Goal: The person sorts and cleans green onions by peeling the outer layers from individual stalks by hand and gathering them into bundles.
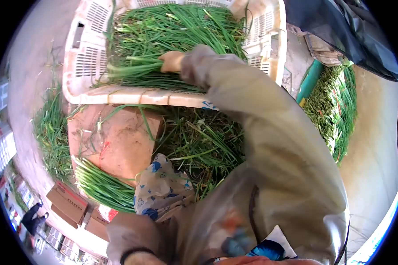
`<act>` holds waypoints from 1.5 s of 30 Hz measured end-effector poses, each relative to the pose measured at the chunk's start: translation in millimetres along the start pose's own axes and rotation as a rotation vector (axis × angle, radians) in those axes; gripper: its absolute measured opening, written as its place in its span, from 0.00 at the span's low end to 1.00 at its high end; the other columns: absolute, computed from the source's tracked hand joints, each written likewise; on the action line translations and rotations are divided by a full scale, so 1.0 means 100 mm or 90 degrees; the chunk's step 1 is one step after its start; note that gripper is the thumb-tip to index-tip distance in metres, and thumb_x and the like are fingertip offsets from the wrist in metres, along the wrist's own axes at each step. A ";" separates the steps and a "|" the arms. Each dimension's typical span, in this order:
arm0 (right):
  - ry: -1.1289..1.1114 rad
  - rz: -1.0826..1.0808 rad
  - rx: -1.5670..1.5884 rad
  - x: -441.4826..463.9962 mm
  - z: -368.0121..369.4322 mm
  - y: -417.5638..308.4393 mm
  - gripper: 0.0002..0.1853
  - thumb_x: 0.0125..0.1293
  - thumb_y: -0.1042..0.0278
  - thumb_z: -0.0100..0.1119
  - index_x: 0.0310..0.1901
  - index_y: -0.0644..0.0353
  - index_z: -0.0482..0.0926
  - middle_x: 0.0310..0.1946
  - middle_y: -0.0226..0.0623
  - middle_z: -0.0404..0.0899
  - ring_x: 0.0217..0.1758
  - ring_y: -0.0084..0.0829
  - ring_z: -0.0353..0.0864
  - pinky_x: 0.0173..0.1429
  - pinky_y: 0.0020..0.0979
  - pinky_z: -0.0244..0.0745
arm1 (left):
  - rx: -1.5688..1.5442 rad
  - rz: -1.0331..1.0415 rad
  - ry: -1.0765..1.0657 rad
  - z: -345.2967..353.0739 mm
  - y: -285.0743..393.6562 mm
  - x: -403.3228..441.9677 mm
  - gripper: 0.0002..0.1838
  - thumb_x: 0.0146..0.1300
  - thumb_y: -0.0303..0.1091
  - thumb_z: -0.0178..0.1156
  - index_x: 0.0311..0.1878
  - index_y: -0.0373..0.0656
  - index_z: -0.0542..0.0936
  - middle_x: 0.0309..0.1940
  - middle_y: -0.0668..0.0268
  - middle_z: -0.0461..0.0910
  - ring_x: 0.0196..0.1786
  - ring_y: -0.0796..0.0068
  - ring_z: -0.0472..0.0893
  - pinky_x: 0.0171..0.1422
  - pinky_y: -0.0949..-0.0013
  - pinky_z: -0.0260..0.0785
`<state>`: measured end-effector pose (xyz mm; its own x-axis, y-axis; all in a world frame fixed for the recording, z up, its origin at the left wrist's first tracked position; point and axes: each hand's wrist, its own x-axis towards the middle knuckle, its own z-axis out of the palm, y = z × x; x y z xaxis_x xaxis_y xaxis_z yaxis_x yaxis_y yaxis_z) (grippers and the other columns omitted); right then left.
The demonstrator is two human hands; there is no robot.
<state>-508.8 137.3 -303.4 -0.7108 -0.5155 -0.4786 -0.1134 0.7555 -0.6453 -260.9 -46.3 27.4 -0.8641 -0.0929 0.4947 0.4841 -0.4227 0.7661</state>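
Observation:
My right hand [172,61] reaches into a white plastic crate [139,98], its fingers closed around a bunch of long green chives [139,66]. The bunch points left, its left end blurred, over more loose chives [177,28] spread across the crate. At the bottom edge, only a bit of my left hand [141,259] shows below a dark cuff; its fingers are out of sight. Near that arm, a neat bunch of chives [106,185] with pale ends leans against a brown box [115,137].
Loose green leaves [203,145] cover the ground between the crate and my lap. More lie at the left [53,132]. Stacked, trimmed bunches [329,106] stand at the right near black plastic sheeting [340,31]. Cardboard cartons [68,201] sit at lower left, with a person [31,218] beyond.

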 end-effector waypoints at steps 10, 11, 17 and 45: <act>0.193 -0.059 0.208 -1.41 -0.55 -0.22 0.29 0.51 0.63 0.64 0.56 0.59 0.70 0.51 0.48 0.74 0.53 0.39 0.74 0.58 0.32 0.67 | 0.173 -0.405 0.216 -0.01 -1.51 0.11 0.62 0.38 0.22 0.71 0.70 0.45 0.36 0.67 0.43 0.45 0.70 0.54 0.48 0.70 0.59 0.43; 0.136 -0.111 0.216 -1.47 -0.52 -0.22 0.27 0.50 0.63 0.64 0.55 0.54 0.72 0.50 0.45 0.75 0.52 0.40 0.74 0.57 0.32 0.67 | 0.264 -0.357 0.187 0.02 -1.66 0.09 0.64 0.37 0.23 0.72 0.70 0.48 0.34 0.67 0.43 0.43 0.70 0.56 0.46 0.69 0.59 0.46; 0.216 -0.239 -0.305 -2.33 -0.37 -0.73 0.24 0.48 0.62 0.62 0.50 0.49 0.73 0.40 0.35 0.75 0.44 0.37 0.74 0.46 0.38 0.70 | -0.035 -0.313 0.235 0.29 -1.96 -0.15 0.38 0.48 0.21 0.65 0.63 0.41 0.60 0.38 0.65 0.76 0.42 0.76 0.75 0.48 0.72 0.69; -0.057 -0.239 0.613 -4.42 -0.19 -1.70 0.12 0.64 0.66 0.54 0.45 0.65 0.74 0.32 0.28 0.77 0.30 0.18 0.72 0.37 0.19 0.69 | -0.167 -0.655 0.016 1.51 0.33 -1.50 0.24 0.60 0.43 0.58 0.55 0.40 0.69 0.34 0.64 0.78 0.29 0.76 0.77 0.31 0.77 0.69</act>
<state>-188.4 244.3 29.1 -0.6860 -0.7085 -0.1654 0.3139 -0.0832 -0.9458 -94.4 89.5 40.5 -0.8445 0.4028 -0.3529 -0.5245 -0.4893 0.6968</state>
